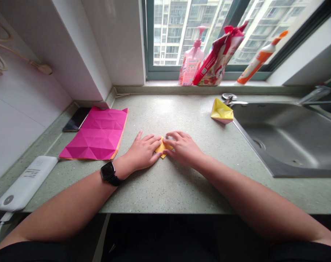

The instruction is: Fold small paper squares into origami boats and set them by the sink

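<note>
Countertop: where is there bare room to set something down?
Bare countertop lies between the pink paper and yellow box, and between right hand and sink. The left end is crowded with phone, paper and power bank.

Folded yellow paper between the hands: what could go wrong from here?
The left hand and right hand cover much of the folded yellow paper, so a crease might land off-line unseen. The open yellow paper shape sits beside the sink; a bump could knock it in.
</note>
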The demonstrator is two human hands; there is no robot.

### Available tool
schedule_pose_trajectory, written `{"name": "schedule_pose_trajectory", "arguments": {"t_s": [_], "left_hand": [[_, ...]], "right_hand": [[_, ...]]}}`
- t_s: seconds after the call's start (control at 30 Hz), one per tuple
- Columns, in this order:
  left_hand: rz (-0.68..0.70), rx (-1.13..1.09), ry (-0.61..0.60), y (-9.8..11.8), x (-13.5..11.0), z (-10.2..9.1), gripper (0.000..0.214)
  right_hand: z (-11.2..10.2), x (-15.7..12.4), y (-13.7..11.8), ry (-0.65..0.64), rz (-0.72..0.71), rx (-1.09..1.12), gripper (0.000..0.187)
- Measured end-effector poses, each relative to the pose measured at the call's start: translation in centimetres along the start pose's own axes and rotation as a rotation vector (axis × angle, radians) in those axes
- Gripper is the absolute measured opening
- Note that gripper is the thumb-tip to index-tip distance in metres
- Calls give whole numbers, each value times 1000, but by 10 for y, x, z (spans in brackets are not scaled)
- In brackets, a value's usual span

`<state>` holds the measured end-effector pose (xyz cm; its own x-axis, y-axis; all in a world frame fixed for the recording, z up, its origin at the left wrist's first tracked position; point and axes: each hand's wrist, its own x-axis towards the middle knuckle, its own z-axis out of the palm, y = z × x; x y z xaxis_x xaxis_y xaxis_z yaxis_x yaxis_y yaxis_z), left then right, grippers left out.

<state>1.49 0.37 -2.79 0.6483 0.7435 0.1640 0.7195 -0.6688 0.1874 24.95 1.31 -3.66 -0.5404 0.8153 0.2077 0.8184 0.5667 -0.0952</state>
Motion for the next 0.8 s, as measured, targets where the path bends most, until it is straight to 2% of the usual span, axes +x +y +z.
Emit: {"name": "schedule_pose_trajectory", "arguments": {"t_s": [0.1,0.33,0.53,0.8], "left_hand": [[0,14,-5,1,-1,-2,46],[112,21,99,-4,-4,-2,22],[124,-2,133,-2,-6,-2,20],[147,-49,98,2,-9,-6,19]], "right_hand": [[-2,0,-1,-24,11,-22,38],[-1,-1,0,-27,30,10,42],[-2,0,1,-71,49,37,44],[-1,-1,2,-53,41,59,42]]}}
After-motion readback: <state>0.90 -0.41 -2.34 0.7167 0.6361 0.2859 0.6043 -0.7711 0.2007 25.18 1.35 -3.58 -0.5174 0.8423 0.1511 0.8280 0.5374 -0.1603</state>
